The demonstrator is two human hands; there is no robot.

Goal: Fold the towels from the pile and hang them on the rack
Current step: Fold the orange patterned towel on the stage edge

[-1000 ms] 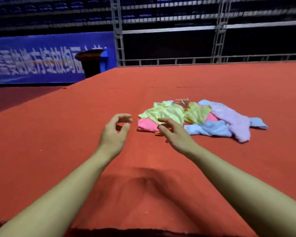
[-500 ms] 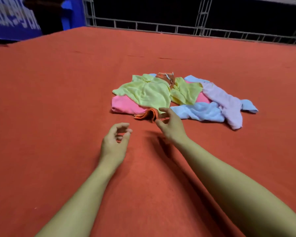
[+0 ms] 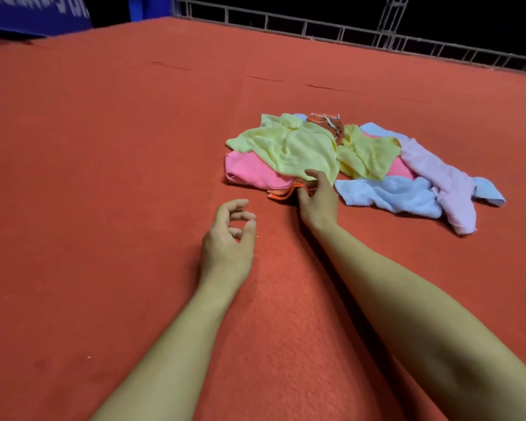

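Note:
A pile of small towels lies on the red carpeted surface (image 3: 104, 177): a yellow-green towel (image 3: 289, 147) on top of a pink one (image 3: 249, 171), a second yellow towel (image 3: 365, 153), a light blue towel (image 3: 389, 196) and a lilac towel (image 3: 447, 183). An orange towel (image 3: 281, 194) pokes out from under the pile's near edge. My right hand (image 3: 318, 199) pinches that orange towel's edge between thumb and fingers. My left hand (image 3: 228, 238) hovers just left of it, fingers curled and apart, holding nothing. No rack is in view.
A metal truss railing (image 3: 346, 28) runs along the far edge of the red surface. A blue banner (image 3: 34, 13) stands at the far left. Wide bare carpet lies left of and in front of the pile.
My right hand has reached forward to the pile's near edge and closed on the orange towel. The view has tilted down and moved closer. My left hand stayed open beside it.

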